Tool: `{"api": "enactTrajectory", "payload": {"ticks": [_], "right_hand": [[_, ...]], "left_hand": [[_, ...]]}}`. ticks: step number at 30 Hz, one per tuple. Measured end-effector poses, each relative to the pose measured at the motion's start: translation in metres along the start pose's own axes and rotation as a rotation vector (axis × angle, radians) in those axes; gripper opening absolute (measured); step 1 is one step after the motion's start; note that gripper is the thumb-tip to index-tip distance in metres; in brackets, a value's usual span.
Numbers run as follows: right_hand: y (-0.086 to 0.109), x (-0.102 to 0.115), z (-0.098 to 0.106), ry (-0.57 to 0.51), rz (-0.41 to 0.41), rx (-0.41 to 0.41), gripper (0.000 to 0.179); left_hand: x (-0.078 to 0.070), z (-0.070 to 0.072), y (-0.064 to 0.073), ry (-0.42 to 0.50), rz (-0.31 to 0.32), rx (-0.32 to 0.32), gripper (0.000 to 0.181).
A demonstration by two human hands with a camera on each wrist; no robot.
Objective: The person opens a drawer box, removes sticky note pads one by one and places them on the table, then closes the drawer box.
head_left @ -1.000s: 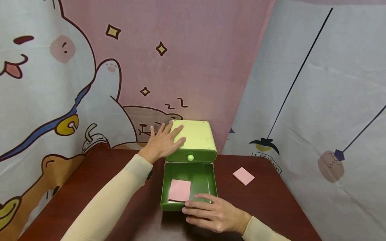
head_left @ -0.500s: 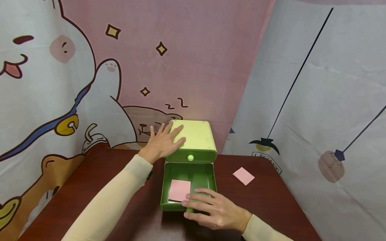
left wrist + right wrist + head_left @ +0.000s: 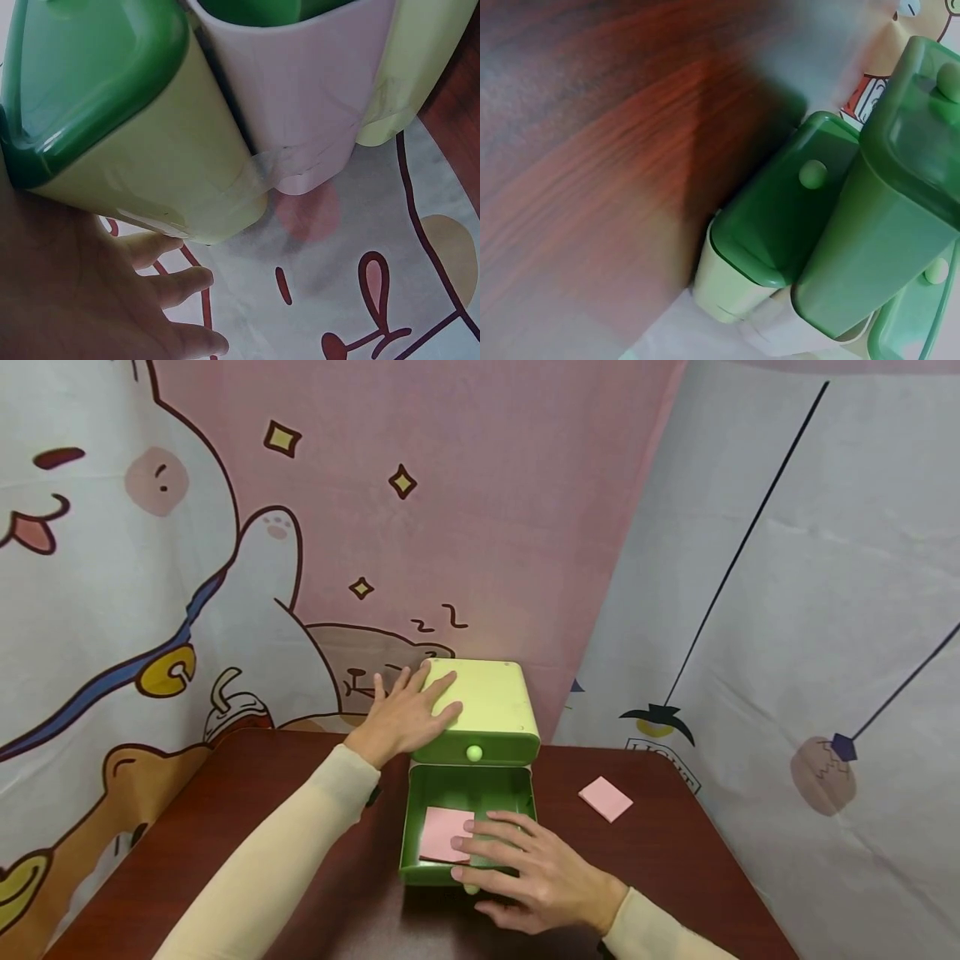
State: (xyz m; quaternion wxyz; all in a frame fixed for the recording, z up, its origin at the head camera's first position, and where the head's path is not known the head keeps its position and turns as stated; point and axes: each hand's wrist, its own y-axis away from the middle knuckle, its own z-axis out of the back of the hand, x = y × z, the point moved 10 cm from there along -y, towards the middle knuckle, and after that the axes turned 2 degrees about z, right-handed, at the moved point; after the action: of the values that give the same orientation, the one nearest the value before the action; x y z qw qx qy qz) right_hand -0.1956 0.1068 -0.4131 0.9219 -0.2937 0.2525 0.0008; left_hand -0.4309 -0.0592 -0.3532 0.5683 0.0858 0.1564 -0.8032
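- Right hand (image 3: 543, 881) is closest, fingers loose and spread, not gripping anything. It's over the front right corner of the pulled-out green drawer (image 3: 483, 789).
- Drawer's round knob (image 3: 471, 888) peeks out between that hand's index finger and thumb, no pinch on it.
- Pink pad (image 3: 442, 833) lies flat in the drawer, just left of the right hand. Fingertips overlap its edge from above; can't tell if they touch.
- Dark red-brown table (image 3: 675, 877) spreads out under both hands.
- Second pink pad (image 3: 605, 798) sits on it, beyond the right hand and a bit to the right, well apart from it.
- Left hand (image 3: 408, 714) is farther out, fingers straight and fanned, laid against the cabinet's (image 3: 491, 693) left top edge, grasping nothing.
- Upper drawer (image 3: 438, 752), pushed in, is just below and right of the left hand.
- Cartoon-print cloth (image 3: 510, 510) hangs behind everything, past both hands.
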Motion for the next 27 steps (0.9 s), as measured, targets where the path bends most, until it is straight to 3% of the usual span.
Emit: {"api": "enactTrajectory", "payload": {"ticks": [13, 20, 27], "right_hand": [[-0.008, -0.03, 0.002, -0.105, -0.181, 0.069, 0.07], [-0.005, -0.052, -0.003, -0.139, -0.313, 0.184, 0.065], [-0.004, -0.067, -0.011, -0.17, -0.37, 0.289, 0.058]], "left_hand": [[-0.001, 0.001, -0.002, -0.003, -0.005, 0.003, 0.079], [-0.002, 0.001, -0.001, -0.007, -0.005, 0.008, 0.08], [-0.001, 0.0, 0.0, -0.006, -0.002, 0.005, 0.079]]}}
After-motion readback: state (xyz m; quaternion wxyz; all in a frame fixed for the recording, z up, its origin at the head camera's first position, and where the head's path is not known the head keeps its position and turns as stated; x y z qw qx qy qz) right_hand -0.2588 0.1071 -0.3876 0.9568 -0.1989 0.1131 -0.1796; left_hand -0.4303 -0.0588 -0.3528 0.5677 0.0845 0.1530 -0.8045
